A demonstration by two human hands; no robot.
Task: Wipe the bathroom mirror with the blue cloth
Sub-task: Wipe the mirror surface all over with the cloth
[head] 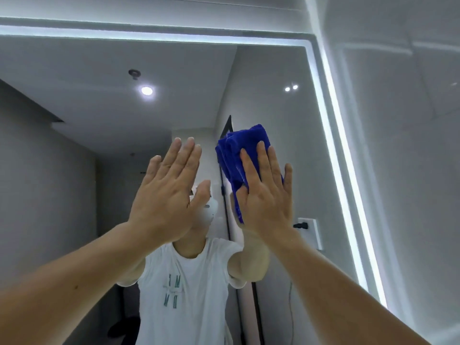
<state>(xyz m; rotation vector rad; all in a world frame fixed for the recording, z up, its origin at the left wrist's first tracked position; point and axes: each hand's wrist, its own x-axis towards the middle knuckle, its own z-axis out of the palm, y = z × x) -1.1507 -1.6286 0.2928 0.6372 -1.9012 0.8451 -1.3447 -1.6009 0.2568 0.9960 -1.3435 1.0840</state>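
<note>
Blue cloth (238, 151) lies folded under the flat, straight-fingered right hand (266, 195), pressed to the mirror (74, 115). Left hand (166, 195) is raised beside it, fingers straight, holding nothing.

A bright white light strip (331, 120) runs across high above the left hand (166, 192) and the right hand (267, 195), then goes down to the right of the right hand. Further right is a pale grey glossy wall (398, 145) with thin tile joints. In the reflection, above the left hand, a round ceiling lamp (146, 90) shines on a grey ceiling. Left of this hand is a plain grey wall (44, 170). Just right of the right wrist is a white socket plate (310, 231) with a dark plug.
</note>
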